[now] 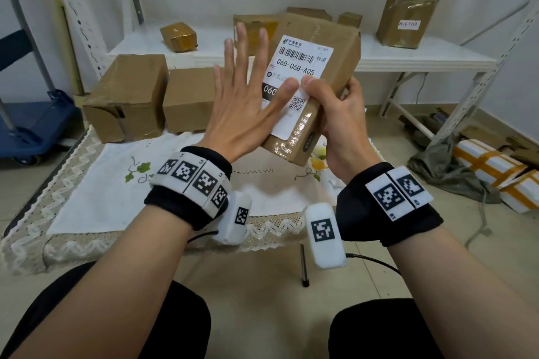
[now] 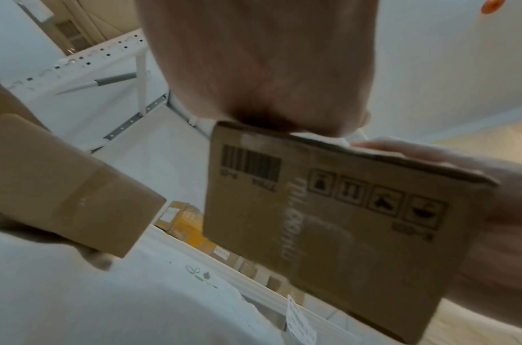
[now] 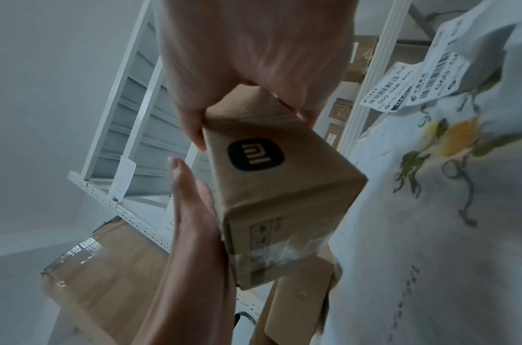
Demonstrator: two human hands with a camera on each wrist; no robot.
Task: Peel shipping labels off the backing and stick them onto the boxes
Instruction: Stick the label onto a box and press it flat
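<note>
a white paper label (image 1: 294, 79) with a black barcode and square code lies flat on the wide face of a small brown cardboard box (image 1: 326, 67). the box is long and blocky, with shiny clear tape over its near end. it is held up in the air, tilted, above the table cloth (image 1: 96, 183).

the right hand (image 1: 339, 116) grips the box from its right side. the thumb presses on the label and the other fingers curl round the back. the left hand (image 1: 242, 99) is flat, with its fingers straight and spread apart. its thumb lies on the label, tip to tip with the right thumb.

under the box, the table cloth is white with a lacy edge and sewn green leaves. in the right wrist view, a strip of more labels (image 3: 416, 77) lies on the cloth beside the box. behind the box, on the cloth, stand two bigger brown boxes (image 1: 131, 96) wrapped in tape. farther behind is a white metal shelf (image 1: 408, 58) with more brown boxes on it.
</note>
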